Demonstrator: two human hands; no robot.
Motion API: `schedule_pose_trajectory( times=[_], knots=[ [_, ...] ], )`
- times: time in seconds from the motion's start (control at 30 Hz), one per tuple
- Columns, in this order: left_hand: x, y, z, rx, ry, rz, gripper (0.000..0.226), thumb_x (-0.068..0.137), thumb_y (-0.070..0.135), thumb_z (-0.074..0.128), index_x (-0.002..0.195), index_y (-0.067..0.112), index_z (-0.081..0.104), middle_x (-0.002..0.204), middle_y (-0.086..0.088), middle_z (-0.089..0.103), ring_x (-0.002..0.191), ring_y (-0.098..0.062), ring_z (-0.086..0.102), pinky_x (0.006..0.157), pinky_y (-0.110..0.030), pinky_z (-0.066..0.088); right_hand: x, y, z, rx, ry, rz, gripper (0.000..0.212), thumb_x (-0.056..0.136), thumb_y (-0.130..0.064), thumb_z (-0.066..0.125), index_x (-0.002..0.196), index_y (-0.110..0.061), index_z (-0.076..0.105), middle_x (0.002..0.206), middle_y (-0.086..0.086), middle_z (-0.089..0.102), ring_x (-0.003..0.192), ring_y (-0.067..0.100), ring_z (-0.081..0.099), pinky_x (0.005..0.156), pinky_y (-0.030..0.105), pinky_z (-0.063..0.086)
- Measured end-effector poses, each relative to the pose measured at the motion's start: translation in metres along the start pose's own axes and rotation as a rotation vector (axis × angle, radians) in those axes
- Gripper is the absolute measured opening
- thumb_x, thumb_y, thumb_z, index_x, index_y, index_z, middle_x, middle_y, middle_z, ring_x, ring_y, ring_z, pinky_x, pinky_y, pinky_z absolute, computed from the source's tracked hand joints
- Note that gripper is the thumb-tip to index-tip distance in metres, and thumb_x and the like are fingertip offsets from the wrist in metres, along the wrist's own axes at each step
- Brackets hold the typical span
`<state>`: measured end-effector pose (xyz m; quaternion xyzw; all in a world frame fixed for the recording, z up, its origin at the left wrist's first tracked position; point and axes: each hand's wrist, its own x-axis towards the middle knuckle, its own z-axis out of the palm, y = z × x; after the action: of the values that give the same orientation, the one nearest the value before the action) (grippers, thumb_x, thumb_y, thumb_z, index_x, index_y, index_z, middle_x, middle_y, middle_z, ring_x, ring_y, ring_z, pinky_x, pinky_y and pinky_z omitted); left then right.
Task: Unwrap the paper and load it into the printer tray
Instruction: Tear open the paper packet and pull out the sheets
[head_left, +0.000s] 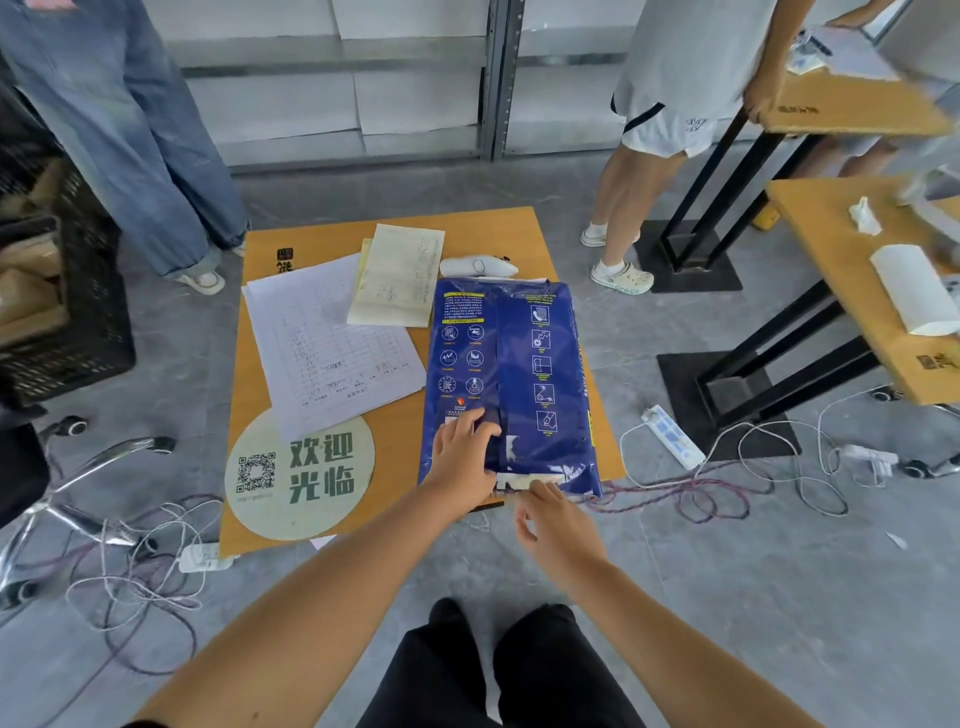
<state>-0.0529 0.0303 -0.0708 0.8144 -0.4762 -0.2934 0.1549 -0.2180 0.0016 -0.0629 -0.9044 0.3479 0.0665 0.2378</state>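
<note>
I see the blue paper pack (511, 379) lying on the surface (395, 441), long axis running away from me, my left hand (464, 457) flat on its near seam, my right hand (558, 525), fingers loosely spread and empty, nearer the torn end.

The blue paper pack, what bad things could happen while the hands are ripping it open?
The blue paper pack lies at the table's near right corner, slightly past the edge, so a hard tug from the right hand might pull it off. The wrapper is already torn near the left hand; rough tearing could crease the sheets inside. The loose forms beside it could get swept off.
</note>
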Motion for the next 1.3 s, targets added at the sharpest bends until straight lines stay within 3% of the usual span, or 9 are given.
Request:
schedule_pose_trajectory(
  times=[0.07, 0.17, 0.27, 0.4, 0.53, 0.77, 0.93, 1.03, 1.3],
  knots=[
    [0.004, 0.006, 0.001, -0.182, 0.045, -0.056, 0.039, 0.082, 0.005, 0.058, 0.118, 0.021, 0.060, 0.141, 0.004, 0.041, 0.134, -0.024, 0.032, 0.116, -0.044, 0.026, -0.004, 0.005, 0.004, 0.022, 0.045, 0.041, 0.008, 0.090, -0.015, 0.052, 0.094, -0.014, 0.059, 0.096, -0.001, 0.057, 0.089, 0.017, 0.055, 0.065, 0.026, 0.040],
    [0.006, 0.018, -0.003, -0.584, -0.017, -0.102, 0.057, 0.083, -0.010, 0.040, 0.122, 0.025, 0.062, 0.124, 0.006, 0.052, 0.124, -0.021, 0.047, 0.107, -0.039, 0.040, -0.009, 0.000, 0.010, 0.039, 0.114, 0.010, 0.006, 0.084, -0.008, 0.058, 0.079, -0.012, 0.056, 0.081, 0.002, 0.059, 0.069, 0.017, 0.051, 0.052, 0.020, 0.030],
    [0.008, 0.038, -0.016, -0.624, -0.083, -0.021, 0.067, 0.085, -0.016, 0.035, 0.124, 0.032, 0.060, 0.132, -0.001, 0.051, 0.124, -0.017, 0.043, 0.102, -0.030, 0.038, -0.015, -0.003, 0.018, 0.086, 0.147, 0.055, 0.012, 0.081, -0.004, 0.061, 0.074, -0.010, 0.053, 0.077, 0.004, 0.058, 0.062, 0.020, 0.049, 0.047, 0.021, 0.025],
    [0.024, 0.061, -0.030, -0.439, -0.237, 0.142, 0.078, 0.083, -0.014, 0.032, 0.136, 0.040, 0.052, 0.142, -0.006, 0.044, 0.127, -0.023, 0.042, 0.093, -0.022, 0.037, -0.011, 0.000, 0.018, 0.129, 0.126, 0.055, 0.012, 0.085, -0.001, 0.053, 0.076, -0.009, 0.050, 0.089, 0.004, 0.050, 0.075, 0.023, 0.050, 0.049, 0.030, 0.033],
    [0.040, 0.076, -0.037, -0.171, -0.344, 0.210, 0.084, 0.082, -0.008, 0.030, 0.140, 0.052, 0.034, 0.152, 0.000, 0.036, 0.132, -0.031, 0.037, 0.103, -0.043, 0.041, -0.001, -0.003, 0.004, 0.286, 0.152, 0.045, 0.032, 0.079, 0.012, 0.044, 0.094, -0.011, 0.059, 0.103, 0.000, 0.050, 0.088, 0.018, 0.050, 0.064, 0.035, 0.046],
    [0.050, 0.085, -0.035, -0.031, -0.335, 0.229, 0.075, 0.091, 0.010, 0.045, 0.149, 0.044, 0.013, 0.148, 0.003, 0.046, 0.123, -0.034, 0.051, 0.100, -0.039, 0.038, 0.028, 0.006, -0.027, 0.348, 0.307, 0.243, 0.034, 0.094, -0.003, 0.035, 0.120, -0.009, 0.056, 0.119, 0.005, 0.056, 0.095, 0.025, 0.058, 0.070, 0.036, 0.048],
    [0.047, 0.071, -0.034, 0.055, -0.348, 0.234, 0.057, 0.092, 0.019, 0.049, 0.142, 0.035, 0.027, 0.101, -0.006, 0.065, 0.094, -0.034, 0.063, 0.075, -0.035, 0.045, 0.042, 0.026, -0.044, 0.238, 0.250, 0.389, 0.043, 0.091, 0.002, 0.036, 0.128, -0.009, 0.054, 0.132, 0.006, 0.049, 0.115, 0.028, 0.051, 0.084, 0.038, 0.047],
    [0.038, 0.068, -0.035, 0.290, -0.349, 0.343, 0.043, 0.092, 0.026, 0.050, 0.134, 0.023, 0.043, 0.108, -0.012, 0.065, 0.102, -0.036, 0.058, 0.071, -0.031, 0.037, 0.044, 0.026, -0.048, 0.073, 0.073, 0.292, 0.047, 0.090, -0.001, 0.042, 0.133, -0.015, 0.051, 0.131, 0.006, 0.048, 0.116, 0.030, 0.051, 0.087, 0.038, 0.046],
    [0.037, 0.058, -0.072, 0.845, -0.244, 0.385, 0.033, 0.090, 0.036, 0.046, 0.101, 0.015, 0.068, 0.103, -0.006, 0.070, 0.099, -0.026, 0.055, 0.104, -0.043, 0.027, 0.050, 0.026, -0.066, -0.064, 0.006, 0.378, 0.045, 0.091, -0.009, 0.043, 0.136, -0.011, 0.046, 0.137, 0.008, 0.043, 0.122, 0.034, 0.049, 0.093, 0.043, 0.046]
  ],
)
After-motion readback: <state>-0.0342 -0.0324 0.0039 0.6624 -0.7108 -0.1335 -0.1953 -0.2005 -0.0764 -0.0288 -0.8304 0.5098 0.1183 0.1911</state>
